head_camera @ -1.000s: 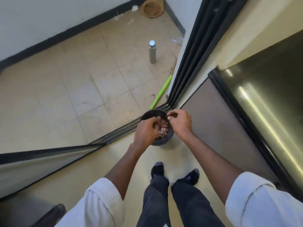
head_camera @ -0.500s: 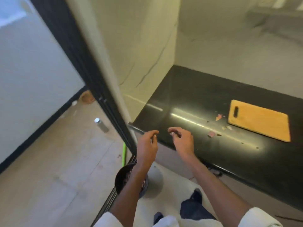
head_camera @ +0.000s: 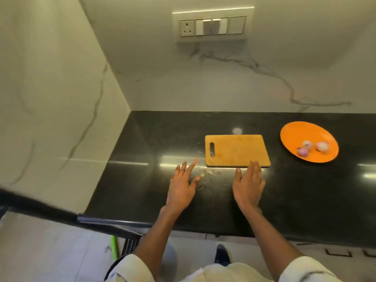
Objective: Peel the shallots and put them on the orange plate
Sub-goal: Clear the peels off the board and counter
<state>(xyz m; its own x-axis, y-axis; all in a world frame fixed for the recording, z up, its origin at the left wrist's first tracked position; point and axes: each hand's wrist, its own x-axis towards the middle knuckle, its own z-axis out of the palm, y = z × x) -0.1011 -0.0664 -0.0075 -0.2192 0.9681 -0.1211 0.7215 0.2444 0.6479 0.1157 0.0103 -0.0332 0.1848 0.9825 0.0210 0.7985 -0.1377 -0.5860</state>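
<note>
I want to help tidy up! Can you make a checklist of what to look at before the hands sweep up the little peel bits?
1. Left hand free: ok, fingers spread, holding nothing.
2. Right hand free: ok, open, fingertips at the cutting board edge.
3. Peel scraps within reach: ok, on the black counter between the hands.
4. Shallots on the orange plate: ok, three there.
5. Board bare: ok.
6. Bin for scraps: cannot tell, out of view.
</note>
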